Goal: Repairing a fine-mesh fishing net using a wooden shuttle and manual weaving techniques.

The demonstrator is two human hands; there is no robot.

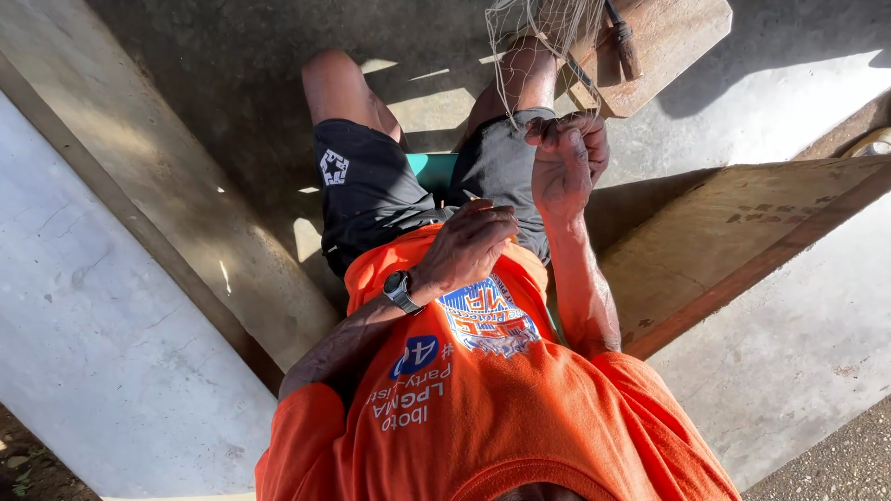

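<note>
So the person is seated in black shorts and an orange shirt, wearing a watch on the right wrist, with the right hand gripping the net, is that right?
Not quite: the head view shows the watch on the left wrist, not the right. The rest holds: black shorts, orange shirt, and the right hand gripping the thin net. The left hand rests near the waist.

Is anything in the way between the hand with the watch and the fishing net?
Nothing visible blocks it. The left hand, holding a small thin tool, sits just below the right hand, which already grips the net. Only open air lies between them.
</note>
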